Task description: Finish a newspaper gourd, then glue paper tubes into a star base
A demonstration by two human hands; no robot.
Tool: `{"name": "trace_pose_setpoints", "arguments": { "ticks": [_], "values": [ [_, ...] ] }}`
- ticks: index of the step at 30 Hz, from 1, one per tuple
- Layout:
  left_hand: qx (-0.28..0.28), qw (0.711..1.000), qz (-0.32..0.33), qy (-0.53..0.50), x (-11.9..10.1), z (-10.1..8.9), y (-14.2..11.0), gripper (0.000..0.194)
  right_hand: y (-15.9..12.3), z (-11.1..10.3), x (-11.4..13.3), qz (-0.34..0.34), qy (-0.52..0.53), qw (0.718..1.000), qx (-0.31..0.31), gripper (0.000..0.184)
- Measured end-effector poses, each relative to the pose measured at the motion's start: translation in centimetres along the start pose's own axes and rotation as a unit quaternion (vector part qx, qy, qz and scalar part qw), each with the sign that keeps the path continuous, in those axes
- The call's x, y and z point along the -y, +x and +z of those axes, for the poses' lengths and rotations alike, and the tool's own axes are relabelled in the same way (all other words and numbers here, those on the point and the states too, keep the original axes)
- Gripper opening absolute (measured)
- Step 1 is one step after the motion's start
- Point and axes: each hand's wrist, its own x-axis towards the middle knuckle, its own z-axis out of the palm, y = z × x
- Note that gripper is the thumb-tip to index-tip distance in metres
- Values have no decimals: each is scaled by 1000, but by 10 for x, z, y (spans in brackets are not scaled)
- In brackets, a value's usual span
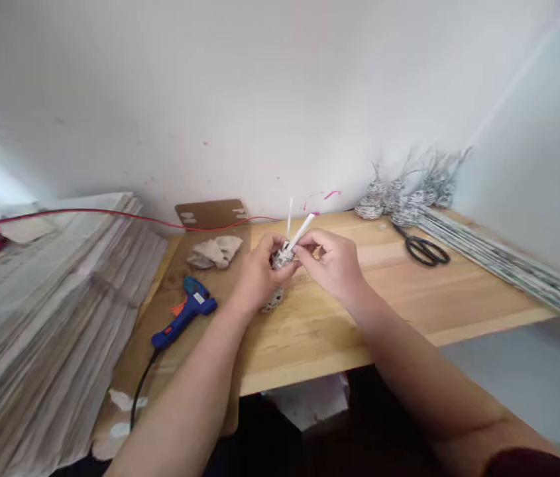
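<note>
My left hand (260,268) is closed around a small woven piece made of printed paper (283,257), just above the wooden table. Two white paper strips stick up from this piece, a thin one (289,218) and a wider paper strip (302,231) that leans right. At the base of the wider strip, my right hand (332,260) pinches with thumb and forefinger. Part of the woven piece is hidden by my fingers. Below my left hand, a patch of similar printed paper weave (274,301) shows; whether it joins the held piece I cannot tell.
On brown cardboard (180,371) at left lie a blue glue gun (185,313) and a crumpled cloth (215,252). A tall newspaper stack (85,311) stands further left. Black-handled scissors (426,250), several woven paper pieces (372,201) and long paper tubes (498,258) are on the right.
</note>
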Motion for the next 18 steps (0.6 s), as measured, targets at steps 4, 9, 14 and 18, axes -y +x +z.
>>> {"name": "trace_pose_setpoints", "arguments": {
  "ticks": [4, 9, 14, 18],
  "values": [
    [-10, 1000, 1, 7, 1, 2, 2, 30, 1, 1, 2, 4, -1, 1000, 4, 8],
    [-22, 1000, 1, 11, 1, 5, 0, 33, 1, 1, 3, 38, -7, 999, 0, 8],
    [-20, 1000, 7, 11, 2, 5, 0, 32, 2, 2, 1, 113, 43, 993, 14, 4],
    [-22, 999, 17, 17, 3, 5, 0, 28, 3, 4, -2, 141, 128, 981, 29, 4]
  ]
}}
